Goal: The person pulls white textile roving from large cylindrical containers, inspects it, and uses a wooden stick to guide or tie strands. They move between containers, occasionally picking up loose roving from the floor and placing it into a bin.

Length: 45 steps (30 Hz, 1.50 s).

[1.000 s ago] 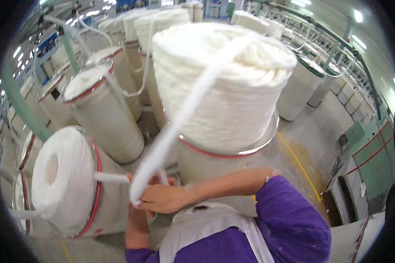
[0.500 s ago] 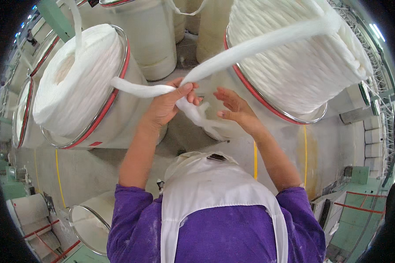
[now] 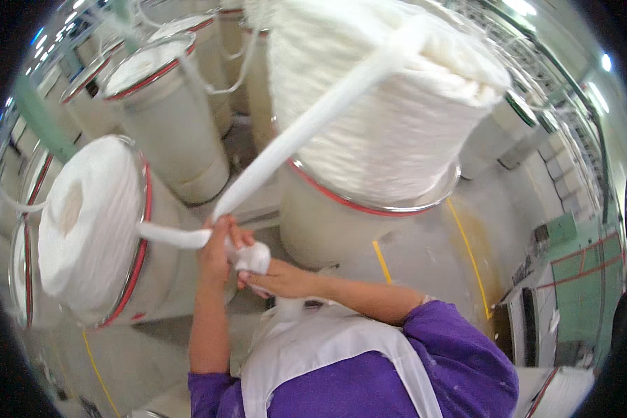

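Observation:
My left hand (image 3: 217,252) is closed around two thick white strands of fibre sliver where they meet. One sliver (image 3: 306,132) runs up to a tall coil (image 3: 369,104) heaped above its can on the right. The shorter sliver (image 3: 174,235) reaches the coil (image 3: 94,216) in the tilted can on the left. Just below the left hand, my right hand (image 3: 282,280) is closed on the bunched sliver ends (image 3: 252,258). Its fingertips are partly hidden behind the fibre.
Beige cans with red and chrome rims stand around me, including a fuller one (image 3: 164,104) at the far left. A green post (image 3: 45,115) rises beside them. Yellow lines (image 3: 470,251) mark the grey floor. Green machinery (image 3: 582,279) stands at the right.
My right hand has come left and taken hold of the sliver ends below my left hand. The left hand keeps its grip. The whole view has shifted and turned.

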Tool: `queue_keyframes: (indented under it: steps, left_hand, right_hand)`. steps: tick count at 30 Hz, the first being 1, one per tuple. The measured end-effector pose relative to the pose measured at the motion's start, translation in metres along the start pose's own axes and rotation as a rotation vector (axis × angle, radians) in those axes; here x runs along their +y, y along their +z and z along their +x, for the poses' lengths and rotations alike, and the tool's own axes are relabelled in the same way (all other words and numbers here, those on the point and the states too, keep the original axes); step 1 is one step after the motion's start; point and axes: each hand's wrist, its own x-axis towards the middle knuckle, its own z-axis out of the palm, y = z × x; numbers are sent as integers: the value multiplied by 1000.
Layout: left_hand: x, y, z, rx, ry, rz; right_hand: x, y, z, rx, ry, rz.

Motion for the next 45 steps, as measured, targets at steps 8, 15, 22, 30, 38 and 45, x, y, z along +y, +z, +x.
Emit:
queue_keyframes:
  steps: [8, 15, 22, 30, 38, 45]
  left_hand:
    - [-11, -31, 0, -128, 84, 35]
    - [-80, -68, -29, 99, -152, -251]
    - [-133, -91, -63, 301, -205, -469]
    - [-143, -89, -73, 388, -141, -457]
    - [-138, -80, -78, 375, -138, -384]
    - [-103, -55, -79, 334, -161, -438]
  right_hand:
    - [118, -39, -99, 259, 456, -657]
    - [190, -56, -195, 257, 268, -225]
    - [214, -71, -184, 132, 793, -1253]
    - [26, -84, -110, -140, 327, -1400]
    - [-83, -114, -8, 51, -210, -2399]
    - [-84, -84, 2, 196, 195, -515]
